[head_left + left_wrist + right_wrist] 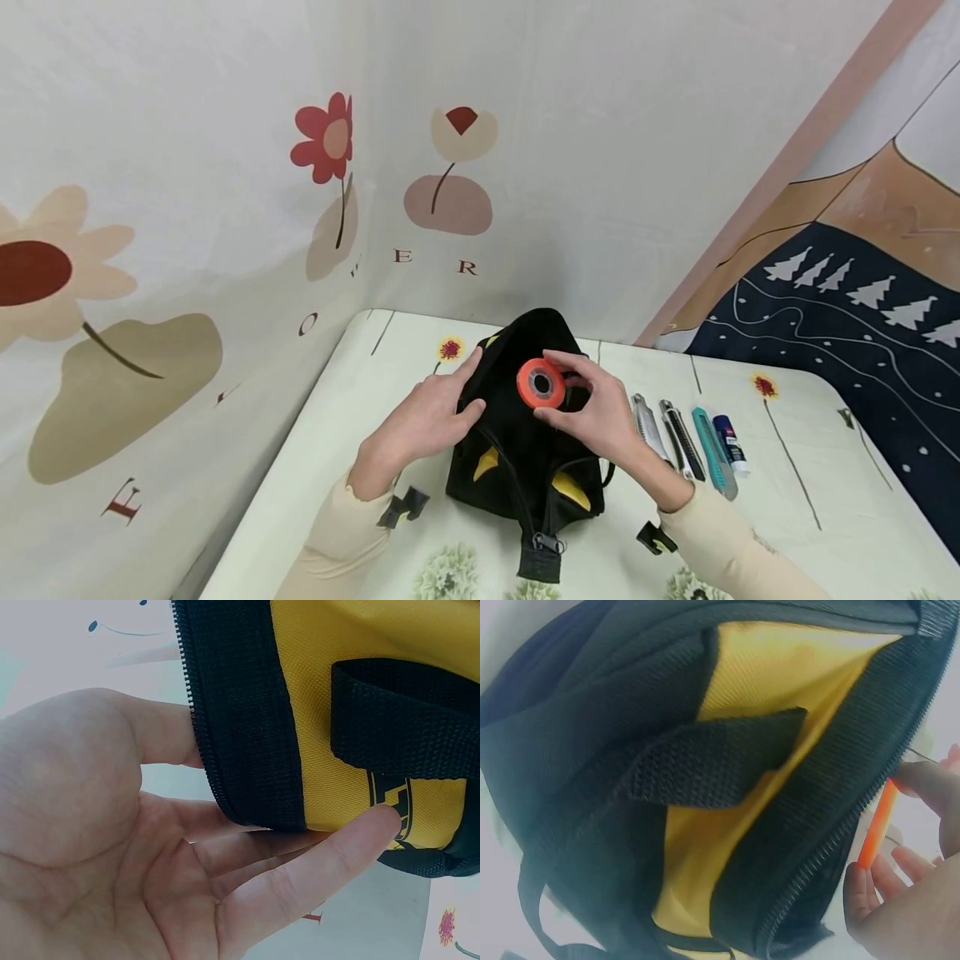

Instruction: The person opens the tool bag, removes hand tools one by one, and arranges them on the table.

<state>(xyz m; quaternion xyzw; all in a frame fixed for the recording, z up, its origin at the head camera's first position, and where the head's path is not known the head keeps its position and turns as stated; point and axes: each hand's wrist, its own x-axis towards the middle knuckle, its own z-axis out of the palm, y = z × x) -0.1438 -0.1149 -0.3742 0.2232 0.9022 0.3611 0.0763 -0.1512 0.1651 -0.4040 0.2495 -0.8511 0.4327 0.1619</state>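
A black and yellow zippered tool bag point(501, 467) stands on the table with its top gaping. My left hand point(424, 421) holds the bag's left rim; in the left wrist view its thumb goes behind the zipper edge point(196, 712) and its fingers lie along the yellow side. Over the opening, my right hand point(596, 408) pinches an orange disc point(531, 402) by its edge between thumb and fingers. The disc has a clear ring and a dark centre, like a small spool. From the right wrist, the disc point(877, 825) shows edge-on beside the zippered rim.
Right of the bag, a grey utility knife point(649, 425), a black and silver one point(681, 437) and a teal one point(714, 454) lie in a row with a blue glue stick point(731, 444). A flower-printed cloth covers the table point(787, 433). Printed curtains hang behind and left.
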